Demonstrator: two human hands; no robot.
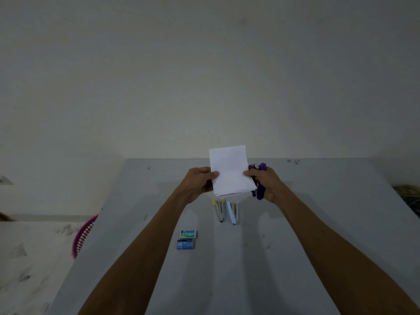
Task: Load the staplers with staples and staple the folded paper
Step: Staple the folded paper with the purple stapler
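Above the bench (318,223), the left hand (197,181) pinches the folded paper (229,171); the right hand (264,181) grips the purple stapler (260,192) at its edge. The sheets should be seated fully before squeezing.

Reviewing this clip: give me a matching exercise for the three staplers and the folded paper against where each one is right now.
Things:
1. purple stapler
2. yellow stapler
3. light blue stapler
4. folded paper

Places:
A. on the table, left one of the pair
B. held up between both hands
C. in the right hand
D. on the table, right one of the pair

Pairs: 1-C, 2-A, 3-D, 4-B
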